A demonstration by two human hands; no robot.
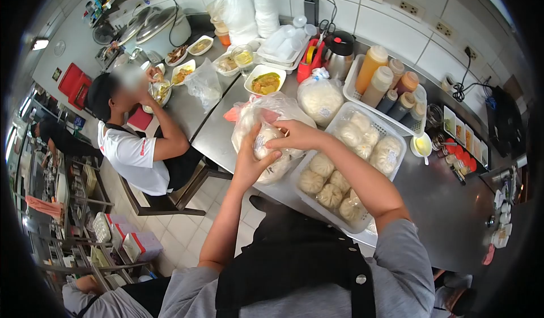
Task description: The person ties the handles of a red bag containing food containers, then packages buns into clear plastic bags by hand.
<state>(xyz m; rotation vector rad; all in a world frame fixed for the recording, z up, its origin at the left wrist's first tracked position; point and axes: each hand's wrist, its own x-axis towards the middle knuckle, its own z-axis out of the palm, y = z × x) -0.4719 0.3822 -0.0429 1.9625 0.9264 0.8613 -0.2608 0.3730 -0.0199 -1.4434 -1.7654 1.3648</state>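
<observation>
Both of my hands are closed around a plastic-wrapped steamed bun (pixel 262 142) that carries a printed label. My left hand (pixel 249 160) grips it from the near left, thumb across the front. From the right, my right hand (pixel 294 135) has its fingers on the wrapping. Directly under and behind them is a clear plastic bag (pixel 265 107) with something pale inside; its contents are partly hidden. Right beside my right forearm stands a white plastic basket (pixel 402 152) with several wrapped buns (pixel 313 181). Another tied bag of white food (pixel 321 100) sits behind the basket.
Sauce bottles (pixel 376 83) fill a second basket (pixel 352 71). A steel thermos (pixel 339 54) and a bowl of yellow food (pixel 265 80) stand toward the wall. A seated person in a white shirt (pixel 133 156) eats at the left. A small yellow cup (pixel 421 144) is at right.
</observation>
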